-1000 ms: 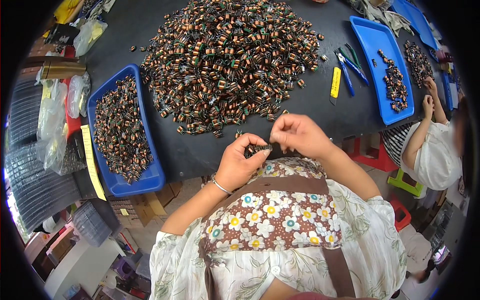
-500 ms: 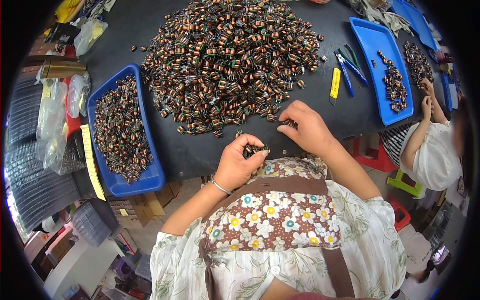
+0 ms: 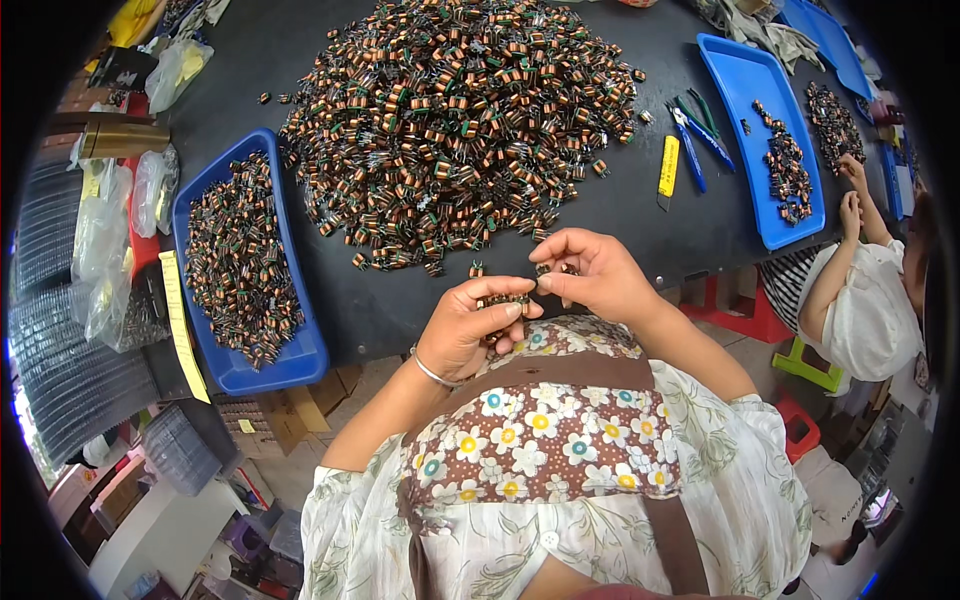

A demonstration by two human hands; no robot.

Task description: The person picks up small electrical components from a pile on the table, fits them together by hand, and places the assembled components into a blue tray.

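Your left hand point(image 3: 462, 325) is curled around several copper-wound coils point(image 3: 508, 298); your right hand point(image 3: 603, 280) pinches a couple more just beside it, near the coil pile point(image 3: 460, 130). Likely light, rigid, easily scuffed: grip each by its body sides.

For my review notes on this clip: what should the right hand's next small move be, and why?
Perhaps ease the right hand slightly left and add its small components to those in the left hand: both hands hold some, and the two hands sit very close together.
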